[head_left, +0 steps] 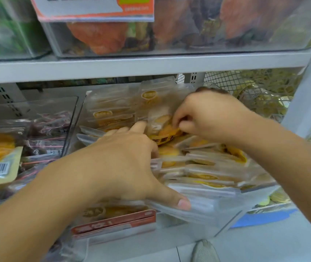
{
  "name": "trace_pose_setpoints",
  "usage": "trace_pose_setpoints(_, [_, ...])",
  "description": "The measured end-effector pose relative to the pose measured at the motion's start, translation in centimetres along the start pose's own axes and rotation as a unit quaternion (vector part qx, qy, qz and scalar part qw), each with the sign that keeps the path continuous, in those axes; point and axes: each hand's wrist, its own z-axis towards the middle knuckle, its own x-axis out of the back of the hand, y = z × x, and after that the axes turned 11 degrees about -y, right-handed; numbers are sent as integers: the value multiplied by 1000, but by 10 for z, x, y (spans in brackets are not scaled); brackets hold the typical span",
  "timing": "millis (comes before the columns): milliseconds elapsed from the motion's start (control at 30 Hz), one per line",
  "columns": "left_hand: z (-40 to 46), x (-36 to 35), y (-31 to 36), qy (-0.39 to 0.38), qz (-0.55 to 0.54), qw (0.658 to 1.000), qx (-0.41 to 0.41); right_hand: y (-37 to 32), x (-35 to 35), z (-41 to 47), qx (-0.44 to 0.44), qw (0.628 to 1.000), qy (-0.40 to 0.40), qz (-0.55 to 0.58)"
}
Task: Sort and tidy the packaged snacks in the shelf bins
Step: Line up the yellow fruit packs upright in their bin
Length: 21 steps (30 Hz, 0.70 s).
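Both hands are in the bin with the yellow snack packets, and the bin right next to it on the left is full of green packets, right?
Not quite. The head view shows both the left hand and the right hand in the clear bin of yellow snack packets, but the neighbouring bin on the left holds dark reddish-brown packets, not green ones.

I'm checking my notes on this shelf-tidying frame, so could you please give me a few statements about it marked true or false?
1. The right hand pinches a clear packet of yellow snacks. True.
2. The left hand hangs away from the middle bin. False: it rests on the packets in that bin, fingers straight.
3. The bin on the left holds dark, reddish packets. True.
4. The upper shelf is bare. False: clear bins of orange-packaged goods stand on it.
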Motion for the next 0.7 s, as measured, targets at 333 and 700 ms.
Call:
trace_pose_setpoints(333, [5,14,-3,34,-20,997,-66,-1,-20,-4,76,964,-236,96])
trace_pose_setpoints(700, [32,6,0,111,29,986,-118,-27,-29,-1,68,989,-128,-28])
